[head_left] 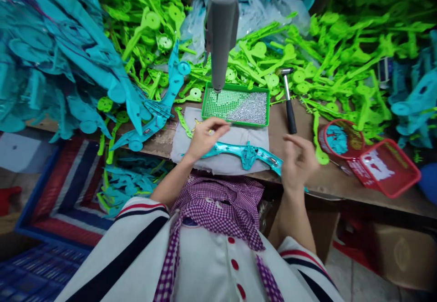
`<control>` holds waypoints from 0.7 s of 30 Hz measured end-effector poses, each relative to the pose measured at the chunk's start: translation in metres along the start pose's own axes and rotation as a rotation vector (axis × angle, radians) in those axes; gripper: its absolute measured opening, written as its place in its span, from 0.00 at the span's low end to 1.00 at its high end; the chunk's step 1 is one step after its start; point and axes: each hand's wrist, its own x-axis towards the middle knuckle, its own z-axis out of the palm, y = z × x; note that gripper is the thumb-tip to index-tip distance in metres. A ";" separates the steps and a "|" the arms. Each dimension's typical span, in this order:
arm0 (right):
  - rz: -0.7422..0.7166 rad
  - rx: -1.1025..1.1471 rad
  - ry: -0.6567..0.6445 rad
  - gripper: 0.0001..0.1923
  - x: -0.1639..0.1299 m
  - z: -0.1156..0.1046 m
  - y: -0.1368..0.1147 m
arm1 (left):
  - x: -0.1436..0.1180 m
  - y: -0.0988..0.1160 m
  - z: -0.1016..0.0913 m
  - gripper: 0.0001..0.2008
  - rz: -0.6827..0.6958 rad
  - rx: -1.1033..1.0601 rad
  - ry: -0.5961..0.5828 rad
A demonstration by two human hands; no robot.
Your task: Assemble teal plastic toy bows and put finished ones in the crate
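left hand pinching teal plastic part (on grey cloth), right hand open, empty, near table edge

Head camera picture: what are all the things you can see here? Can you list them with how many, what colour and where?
Teal plastic part: one, teal, on the grey cloth under the hands.
Grey cloth: one, grey, on the bench edge.
Screw tray: one, green, behind the cloth, holding silvery bits.
Power tool: one, grey, hanging over the tray.
Hammer: one, black handle, right of the tray.
Red baskets: two, red, far right.
Green parts pile: too many to count, bright green, back of the bench.
Teal parts pile: too many to count, teal, left.
Left hand: pinching something small and yellowish, above the part.
Right hand: open, blurred, at the part's right end.
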 end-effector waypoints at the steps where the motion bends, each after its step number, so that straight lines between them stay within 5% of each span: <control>1: -0.034 -0.036 -0.092 0.10 0.000 0.006 0.002 | -0.009 0.004 -0.019 0.09 -0.060 -0.023 0.106; 4: -0.038 -0.107 -0.200 0.12 -0.008 0.019 -0.012 | -0.050 0.014 -0.066 0.10 -0.208 0.108 0.266; 6: -0.109 -0.030 -0.270 0.14 -0.022 0.029 -0.041 | -0.083 0.022 -0.082 0.07 -0.242 0.281 0.153; 10: -0.407 0.351 -0.888 0.23 -0.057 0.075 -0.099 | -0.124 0.040 -0.081 0.09 -0.200 0.377 -0.114; 14: -0.139 0.345 -1.114 0.25 -0.071 0.111 -0.103 | -0.126 0.044 -0.076 0.07 -0.253 0.410 0.043; 17: -0.042 0.318 -1.155 0.18 -0.060 0.110 -0.086 | -0.119 0.034 -0.078 0.05 -0.333 0.321 0.157; 21: 0.050 0.378 -1.243 0.16 -0.041 0.105 -0.075 | -0.113 0.014 -0.071 0.11 -0.464 0.074 0.171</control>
